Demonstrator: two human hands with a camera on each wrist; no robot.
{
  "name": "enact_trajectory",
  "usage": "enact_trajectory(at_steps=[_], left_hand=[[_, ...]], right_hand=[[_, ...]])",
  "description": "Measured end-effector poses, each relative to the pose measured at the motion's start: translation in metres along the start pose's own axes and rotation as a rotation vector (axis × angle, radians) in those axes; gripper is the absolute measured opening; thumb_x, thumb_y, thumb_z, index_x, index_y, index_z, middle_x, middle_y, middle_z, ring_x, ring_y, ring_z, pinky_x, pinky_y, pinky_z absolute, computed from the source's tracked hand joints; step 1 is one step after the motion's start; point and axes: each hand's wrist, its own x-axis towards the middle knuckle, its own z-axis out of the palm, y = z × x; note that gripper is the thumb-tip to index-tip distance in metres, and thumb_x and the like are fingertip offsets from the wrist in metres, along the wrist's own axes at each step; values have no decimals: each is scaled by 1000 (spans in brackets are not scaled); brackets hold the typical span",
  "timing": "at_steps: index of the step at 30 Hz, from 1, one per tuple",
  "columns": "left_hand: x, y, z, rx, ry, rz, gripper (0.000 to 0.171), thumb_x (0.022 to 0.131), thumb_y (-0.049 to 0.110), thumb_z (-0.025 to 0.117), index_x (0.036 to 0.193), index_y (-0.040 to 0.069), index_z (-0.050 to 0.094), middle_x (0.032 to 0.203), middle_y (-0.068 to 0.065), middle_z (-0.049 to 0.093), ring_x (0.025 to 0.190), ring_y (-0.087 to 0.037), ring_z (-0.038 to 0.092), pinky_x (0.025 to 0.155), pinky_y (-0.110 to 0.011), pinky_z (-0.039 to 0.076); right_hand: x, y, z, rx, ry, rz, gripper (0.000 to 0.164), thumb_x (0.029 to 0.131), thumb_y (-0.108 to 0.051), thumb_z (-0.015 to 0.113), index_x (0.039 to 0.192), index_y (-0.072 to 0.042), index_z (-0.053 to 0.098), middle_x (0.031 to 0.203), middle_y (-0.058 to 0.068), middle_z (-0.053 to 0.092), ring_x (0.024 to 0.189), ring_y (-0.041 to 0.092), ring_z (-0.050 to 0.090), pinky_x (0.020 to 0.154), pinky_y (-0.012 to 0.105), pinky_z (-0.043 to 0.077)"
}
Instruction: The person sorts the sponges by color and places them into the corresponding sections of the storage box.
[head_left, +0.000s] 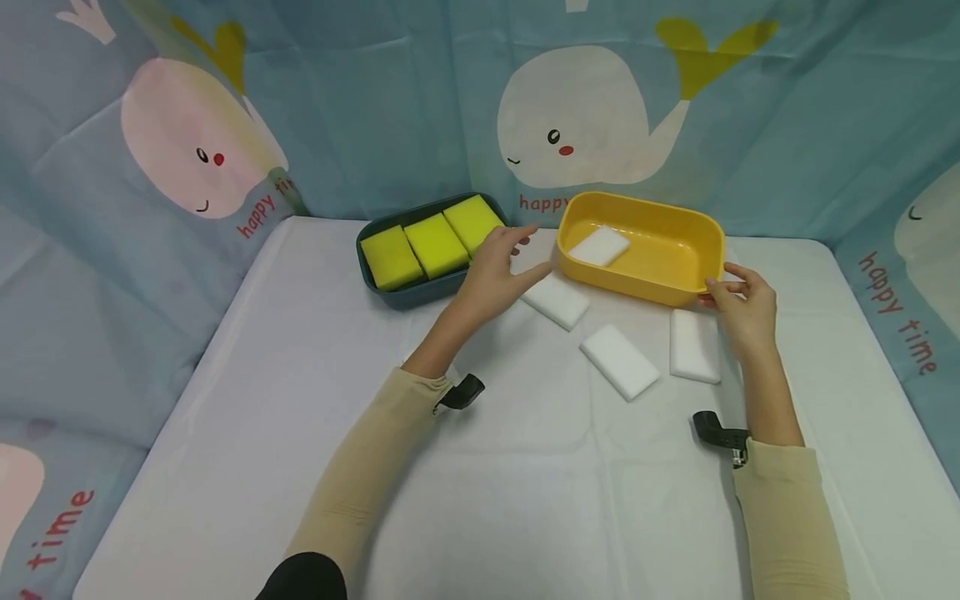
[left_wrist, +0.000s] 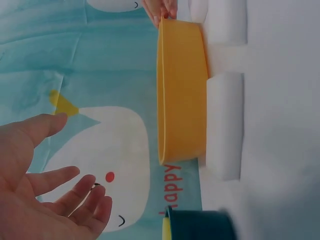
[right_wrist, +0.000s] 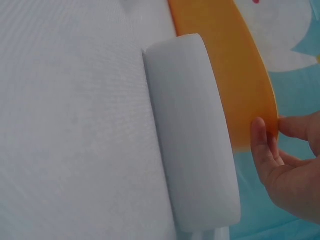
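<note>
My right hand pinches the near right corner of a yellow plastic bin, thumb and fingers at its rim in the right wrist view. Inside the bin, at its left end, lies one white sponge block. My left hand hovers between the two bins with thumb and fingers spread, holding nothing. Beneath and beside it is a white block, close to the yellow bin's front wall. Two more white blocks lie on the table: one tilted in the middle, one under the right hand's side.
A dark teal bin with three yellow sponges stands left of the yellow bin, partly behind the left hand. A white cloth covers the table. Whale-print curtains hang directly behind the bins and along both sides.
</note>
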Motion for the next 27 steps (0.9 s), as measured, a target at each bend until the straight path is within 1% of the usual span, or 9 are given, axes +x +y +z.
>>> enact_trajectory(at_steps=[5,9,14,17,22,27], left_hand=[[-20,-12,-10,-4,-4,-15,61,101,25,75,153,2,53,139,-18,58,125,-31,56,110,-41,50],[-33,-23,-20,-12,3,-21,59,100,23,75,151,1,55,141,-18,58,128,-34,56,112,-44,49],[-45,-40,-32,-1,9,-30,56,100,20,75,149,-1,57,137,-20,59,126,-36,57,111,-48,49],[-53,-48,-39,6,1,-37,56,100,19,75,148,-3,57,138,-21,60,126,-39,57,110,-50,50],[-66,-62,-50,17,-50,-57,54,101,17,73,148,-4,56,141,-24,59,129,-41,56,111,-53,49],[-78,-73,-63,51,-135,-104,53,103,16,70,149,-5,55,142,-26,58,129,-44,55,111,-56,49]], right_hand=[[0,1,1,56,-4,5,64,107,-12,61,163,0,33,96,-4,55,68,-6,66,71,6,56],[-1,-1,1,87,-6,1,64,106,-12,61,162,0,34,97,-4,54,68,-5,67,71,6,56],[-1,-3,2,39,4,1,63,107,-14,61,163,-1,34,97,-4,54,69,-6,66,72,5,55],[-1,-3,2,16,11,10,63,107,-16,60,163,-2,35,98,-4,54,69,-7,66,73,5,55],[-1,-3,2,-13,18,24,63,108,-18,60,163,-4,35,98,-5,54,69,-8,66,73,5,55],[-1,-2,2,-14,22,15,62,108,-17,60,163,-3,35,97,-6,55,69,-8,66,73,5,55]])
